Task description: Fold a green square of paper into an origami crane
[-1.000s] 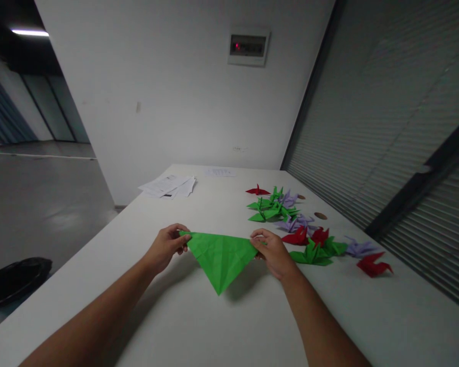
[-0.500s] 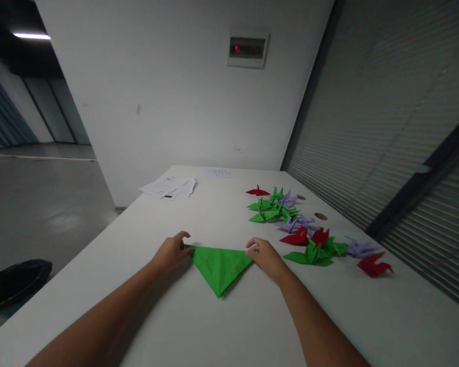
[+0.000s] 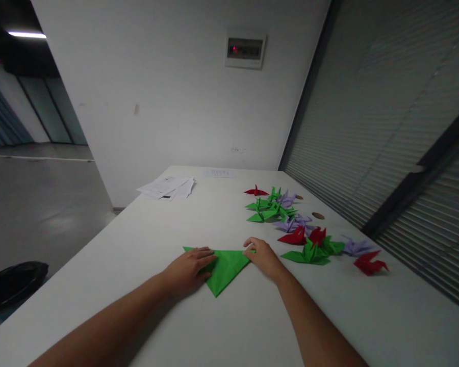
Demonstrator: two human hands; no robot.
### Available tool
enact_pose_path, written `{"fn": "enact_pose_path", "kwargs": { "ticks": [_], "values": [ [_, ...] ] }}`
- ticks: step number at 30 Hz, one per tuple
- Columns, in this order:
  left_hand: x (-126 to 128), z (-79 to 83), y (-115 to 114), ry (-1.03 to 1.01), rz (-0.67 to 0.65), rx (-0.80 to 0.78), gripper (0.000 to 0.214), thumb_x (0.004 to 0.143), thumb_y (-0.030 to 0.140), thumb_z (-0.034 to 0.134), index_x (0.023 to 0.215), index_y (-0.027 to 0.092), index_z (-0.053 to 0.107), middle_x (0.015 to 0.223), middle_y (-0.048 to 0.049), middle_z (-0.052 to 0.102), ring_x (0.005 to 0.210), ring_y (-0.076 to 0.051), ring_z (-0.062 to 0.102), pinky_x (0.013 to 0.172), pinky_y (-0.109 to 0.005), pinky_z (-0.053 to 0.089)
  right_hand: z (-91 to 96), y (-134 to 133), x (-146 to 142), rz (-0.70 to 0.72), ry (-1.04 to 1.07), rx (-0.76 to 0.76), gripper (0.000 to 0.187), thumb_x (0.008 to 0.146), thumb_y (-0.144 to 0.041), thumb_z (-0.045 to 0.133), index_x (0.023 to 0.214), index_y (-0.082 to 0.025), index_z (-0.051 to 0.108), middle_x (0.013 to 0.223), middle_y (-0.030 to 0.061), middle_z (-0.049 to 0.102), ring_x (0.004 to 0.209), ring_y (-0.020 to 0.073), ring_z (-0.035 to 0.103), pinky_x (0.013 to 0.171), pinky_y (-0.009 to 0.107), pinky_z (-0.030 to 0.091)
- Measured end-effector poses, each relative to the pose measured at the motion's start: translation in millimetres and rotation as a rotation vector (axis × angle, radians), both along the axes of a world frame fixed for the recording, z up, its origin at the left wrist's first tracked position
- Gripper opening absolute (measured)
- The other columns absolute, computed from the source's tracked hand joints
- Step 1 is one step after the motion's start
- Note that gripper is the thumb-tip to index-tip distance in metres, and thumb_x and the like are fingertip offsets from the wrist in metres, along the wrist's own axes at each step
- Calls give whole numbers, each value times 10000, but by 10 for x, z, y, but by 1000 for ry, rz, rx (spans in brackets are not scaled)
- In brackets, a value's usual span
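Observation:
A sheet of green origami paper point(image 3: 228, 268), folded into a triangle with its point toward me, lies on the white table point(image 3: 214, 331). Over its left part my left hand point(image 3: 190, 267) rests flat, fingers stretched across the paper and covering some of it. The triangle's left tip sticks out beyond that hand. At the right corner my right hand point(image 3: 260, 256) pinches the paper between thumb and fingers.
Folded paper cranes in green, purple and red point(image 3: 370, 263) sit along the table's right side. Loose printed papers point(image 3: 167, 187) lie at the far left. A black-lined bin point(image 3: 15, 285) stands on the floor left of the table. Window blinds point(image 3: 367, 127) border the right.
My left hand has let go of the left corner and moved right, now flat on the paper. My right hand stays at its corner.

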State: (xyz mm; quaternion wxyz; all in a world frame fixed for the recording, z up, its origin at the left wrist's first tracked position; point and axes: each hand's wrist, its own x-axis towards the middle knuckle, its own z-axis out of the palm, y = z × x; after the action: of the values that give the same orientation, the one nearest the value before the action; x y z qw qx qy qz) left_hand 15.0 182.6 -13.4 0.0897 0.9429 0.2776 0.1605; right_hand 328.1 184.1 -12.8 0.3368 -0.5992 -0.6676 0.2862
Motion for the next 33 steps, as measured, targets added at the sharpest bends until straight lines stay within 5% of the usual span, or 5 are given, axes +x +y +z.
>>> {"fn": "enact_pose_path", "kwargs": {
  "ticks": [5,9,13,21,33],
  "values": [
    [10,-21,12,72,1,9,474,980,270,596,1445,177,604,1540,-177,556,1441,-347,515,1190,-531,442,24,12,-8,-45,-132,101,114,775,-175,704,881,-200,670,862,44,719,834,229,687,787,338,520],
    [42,-17,-16,114,23,35,459,994,280,583,1432,148,619,1550,-198,539,1437,-357,519,1192,-524,446,89,-46,-106,-137,-351,343,109,828,-135,661,922,-180,692,1009,110,666,962,266,646,927,413,533],
    [56,-74,-20,117,57,55,484,1004,303,576,1462,150,598,1565,-208,516,1445,-376,505,1191,-551,441,166,-200,-408,-57,-511,471,183,898,-125,621,1054,-131,716,1114,179,677,1121,339,604,1046,501,503],
    [63,-169,18,81,17,46,638,974,303,644,1577,208,458,1618,-183,452,1495,-382,431,1220,-585,393,-79,-393,-995,434,-534,431,658,1013,-421,603,1557,-84,446,1605,225,463,1511,343,406,1249,530,360],
    [53,-282,50,60,22,48,715,999,283,613,1645,197,316,1629,-208,419,1514,-396,394,1203,-625,395,-160,-443,-1049,430,-560,283,853,999,-534,591,1632,-45,298,1689,243,273,1588,367,238,1286,545,268]
  ]
}}
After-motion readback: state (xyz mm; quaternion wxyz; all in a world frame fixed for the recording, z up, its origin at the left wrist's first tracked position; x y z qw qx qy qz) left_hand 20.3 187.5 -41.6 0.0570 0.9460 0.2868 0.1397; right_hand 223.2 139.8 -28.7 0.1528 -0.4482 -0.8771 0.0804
